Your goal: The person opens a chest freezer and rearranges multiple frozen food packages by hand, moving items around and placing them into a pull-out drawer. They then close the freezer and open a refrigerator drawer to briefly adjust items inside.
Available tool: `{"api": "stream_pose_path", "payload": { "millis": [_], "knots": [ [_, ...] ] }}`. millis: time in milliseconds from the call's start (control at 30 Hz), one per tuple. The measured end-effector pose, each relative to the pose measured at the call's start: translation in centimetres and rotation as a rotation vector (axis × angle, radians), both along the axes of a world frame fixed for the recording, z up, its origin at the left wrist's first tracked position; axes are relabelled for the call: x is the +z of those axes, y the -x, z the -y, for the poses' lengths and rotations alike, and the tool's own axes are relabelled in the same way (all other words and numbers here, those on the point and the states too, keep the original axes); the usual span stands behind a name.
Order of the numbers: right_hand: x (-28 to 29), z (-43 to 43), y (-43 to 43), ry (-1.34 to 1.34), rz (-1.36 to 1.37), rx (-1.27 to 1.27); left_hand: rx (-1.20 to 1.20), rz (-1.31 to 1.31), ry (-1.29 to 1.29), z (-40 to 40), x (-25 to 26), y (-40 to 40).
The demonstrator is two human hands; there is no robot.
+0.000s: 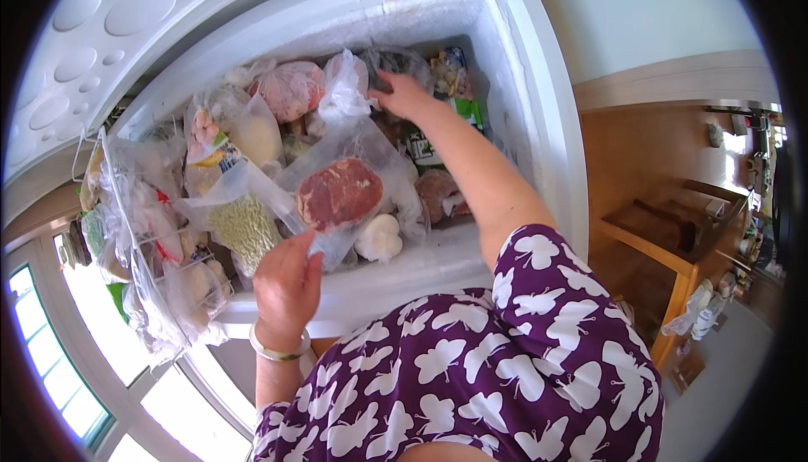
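A chest freezer (549,165) stands open before me, filled with bagged food. My right hand (402,96) reaches to the far side, thumb and fingers apart, beside a knotted white plastic bag (344,93) and a dark bag (391,59). My left hand (287,285) is at the near rim, its fingertips against the clear plastic around a slab of red meat (341,194). Whether they grip that plastic is unclear. Left of the meat lies a clear bag of small green beans or peas (245,228). A whitish lump in plastic (379,238) rests just right of it.
A wire basket (136,235) full of bagged food hangs at the left end. Wrapped pink meat (290,89) lies at the back, printed packets (451,74) at the right. The dimpled white lid (76,64) is raised. A wooden chair (675,260) stands off right.
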State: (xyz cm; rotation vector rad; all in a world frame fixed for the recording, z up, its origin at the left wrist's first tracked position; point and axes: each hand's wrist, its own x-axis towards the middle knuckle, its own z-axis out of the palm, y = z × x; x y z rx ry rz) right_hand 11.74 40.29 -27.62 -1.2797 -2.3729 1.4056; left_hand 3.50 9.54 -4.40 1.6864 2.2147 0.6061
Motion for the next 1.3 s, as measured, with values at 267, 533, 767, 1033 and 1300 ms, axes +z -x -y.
{"api": "stream_pose_path", "payload": {
  "millis": [267,533,767,1033,1300],
  "knots": [
    [5.4,3.2,-6.1,0.283,-0.039,0.129,0.245,0.230,0.253,3.5,-3.1,1.6],
    [7.1,8.7,-6.0,0.215,0.072,0.092,0.430,0.634,0.158,3.1,-6.4,1.4],
    [12.5,8.8,-8.4,0.664,-0.079,-0.078,0.395,0.806,0.137,-0.9,-6.9,4.5],
    [22.0,3.3,-14.6,0.128,-0.493,-0.239,0.342,1.096,-0.129,-12.4,-6.4,1.7],
    [23.5,4.0,-18.4,-0.357,0.191,0.350,-0.699,-0.209,0.392,-11.2,-9.2,-5.5]
  ]
}}
